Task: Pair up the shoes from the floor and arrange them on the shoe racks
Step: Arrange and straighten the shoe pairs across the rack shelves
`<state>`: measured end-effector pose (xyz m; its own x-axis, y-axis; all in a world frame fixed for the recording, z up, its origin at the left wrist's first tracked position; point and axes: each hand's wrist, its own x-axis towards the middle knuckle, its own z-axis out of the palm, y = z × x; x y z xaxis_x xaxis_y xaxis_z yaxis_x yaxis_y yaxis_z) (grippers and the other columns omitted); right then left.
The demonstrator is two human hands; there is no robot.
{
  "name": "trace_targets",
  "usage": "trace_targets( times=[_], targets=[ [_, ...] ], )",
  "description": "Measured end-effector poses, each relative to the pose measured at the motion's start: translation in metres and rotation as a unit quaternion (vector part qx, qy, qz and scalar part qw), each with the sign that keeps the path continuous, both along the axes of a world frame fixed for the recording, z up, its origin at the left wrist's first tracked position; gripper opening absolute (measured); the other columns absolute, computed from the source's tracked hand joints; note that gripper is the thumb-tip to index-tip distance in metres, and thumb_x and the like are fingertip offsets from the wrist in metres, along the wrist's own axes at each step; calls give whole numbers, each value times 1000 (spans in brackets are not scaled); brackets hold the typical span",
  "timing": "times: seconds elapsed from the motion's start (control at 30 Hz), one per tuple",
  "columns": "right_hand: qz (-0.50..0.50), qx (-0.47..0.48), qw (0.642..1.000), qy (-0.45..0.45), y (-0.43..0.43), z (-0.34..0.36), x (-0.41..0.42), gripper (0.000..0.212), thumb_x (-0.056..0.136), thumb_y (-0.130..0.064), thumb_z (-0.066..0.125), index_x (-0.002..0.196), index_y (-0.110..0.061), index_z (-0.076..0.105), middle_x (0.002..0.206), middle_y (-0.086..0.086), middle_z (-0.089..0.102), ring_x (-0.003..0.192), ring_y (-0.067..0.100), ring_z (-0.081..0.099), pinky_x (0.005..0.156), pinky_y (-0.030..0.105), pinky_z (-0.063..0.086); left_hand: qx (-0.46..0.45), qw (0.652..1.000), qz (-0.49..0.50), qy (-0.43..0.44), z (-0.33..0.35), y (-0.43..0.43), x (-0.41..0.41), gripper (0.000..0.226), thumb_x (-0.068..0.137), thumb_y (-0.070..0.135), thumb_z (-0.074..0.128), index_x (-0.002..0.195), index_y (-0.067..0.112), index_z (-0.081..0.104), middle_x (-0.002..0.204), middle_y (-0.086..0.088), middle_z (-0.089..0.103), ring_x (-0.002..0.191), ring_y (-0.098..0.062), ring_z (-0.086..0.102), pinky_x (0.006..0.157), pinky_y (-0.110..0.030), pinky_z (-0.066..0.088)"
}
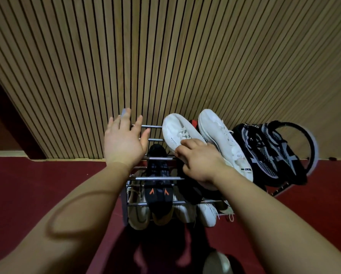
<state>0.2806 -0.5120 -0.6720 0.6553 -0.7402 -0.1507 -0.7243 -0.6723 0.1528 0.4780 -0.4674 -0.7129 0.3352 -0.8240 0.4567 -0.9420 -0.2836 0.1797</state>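
Your left hand (124,141) is spread, fingers straight and apart, palm down, holding nothing. It hovers over the far left corner of the chrome-rod shoe rack (155,178); whether the fingertips touch the rods cannot be told.

Your right hand (200,163) grips a white lace-up sneaker (177,129), fingers curled over its rear half. The heel is hidden under the hand. The toe points away from you, toward 12 o'clock, against the slatted wooden wall (165,56). This sneaker lies on the top tier, at 3 o'clock of your left hand and near it.

A second white sneaker of the same kind (223,139) lies just beside the first, at its 3 o'clock, toe also toward the wall. Your right wrist crosses in front of its heel end.

At 3 o'clock of that shoe sits a pair of black-and-white knit sneakers (264,151), side by side at the right end of the top tier.

On a lower tier, at 6 o'clock of your left hand, a black shoe with orange chevron marks (157,192) shows through the rods. Pale beige and white shoes (138,214) sit lower down, toward you.

The rack stands on a dark red floor (47,184).
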Motion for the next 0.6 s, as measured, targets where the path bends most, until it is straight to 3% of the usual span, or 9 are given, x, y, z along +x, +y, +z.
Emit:
trace_targets(
  times=[0.3, 0.43, 0.53, 0.6],
  targets=[
    [-6, 23, 1000, -18, -1, -1, 2, 47, 88, -34, 51, 132, -27, 38, 142, -1, 34, 132, 21, 30, 100, 43, 31, 40, 998, 40, -14, 6, 0, -5, 52, 96, 46, 36, 140, 19, 45, 152, -12, 29, 134, -35, 34, 116, -44, 16],
    [-13, 47, 998, -28, -5, -4, 4, 47, 86, -29, 53, 131, -27, 39, 137, 0, 37, 130, 21, 32, 103, 47, 32, 70, 996, 62, -4, 9, 1, -10, 55, 96, 50, 32, 144, 24, 36, 156, -6, 21, 136, -37, 29, 115, -44, 20],
    [-4, 69, 997, -24, -6, -5, 0, 54, 86, -28, 55, 136, -26, 35, 144, 4, 30, 136, 23, 23, 108, 55, 24, 95, 993, 74, 4, 13, 3, -15, 57, 96, 50, 29, 148, 27, 27, 158, -2, 14, 139, -35, 24, 116, -42, 19],
    [18, 88, 996, -13, -6, 1, -6, 63, 87, -31, 56, 143, -27, 27, 155, 8, 10, 144, 26, 4, 112, 59, 11, 121, 989, 83, 12, 19, 2, -16, 59, 97, 52, 26, 150, 27, 20, 159, -1, 7, 142, -31, 18, 118, -41, 14]
  ],
)
